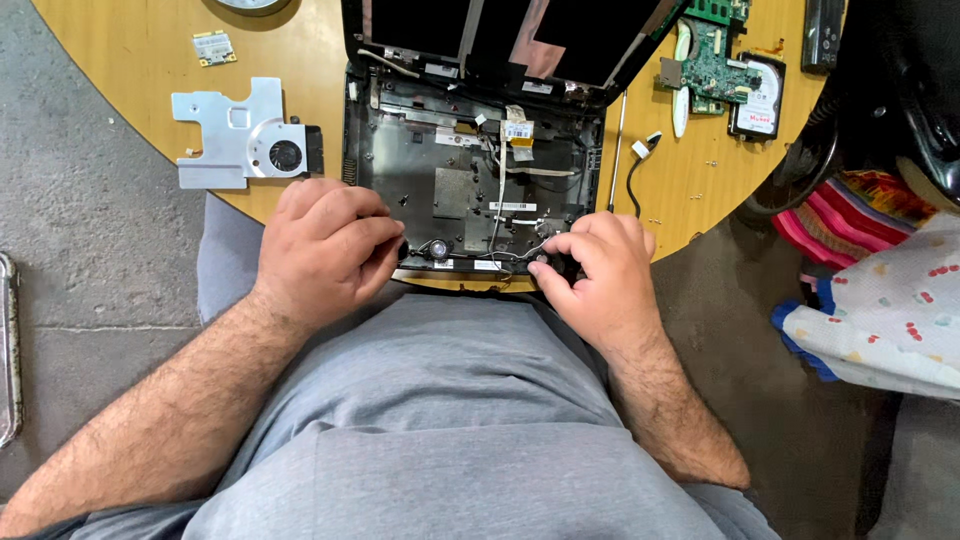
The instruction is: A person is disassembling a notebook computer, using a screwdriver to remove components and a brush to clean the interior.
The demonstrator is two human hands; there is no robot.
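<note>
An opened black laptop base (470,180) lies on the round wooden table (130,60), its insides stripped and its screen lid (500,35) tilted up at the back. My left hand (325,245) rests on the near left corner of the base, fingers curled over the edge. My right hand (595,265) pinches a small round black speaker (545,265) with thin wires at the near right corner. A second small round speaker (437,248) sits at the front edge between my hands.
A silver heat sink with fan (245,140) lies left of the laptop, a small wireless card (214,46) behind it. A green circuit board (715,60), a hard drive (758,100), a screwdriver (617,150) and a loose cable (640,170) lie right. Patterned cloth (880,290) sits at far right.
</note>
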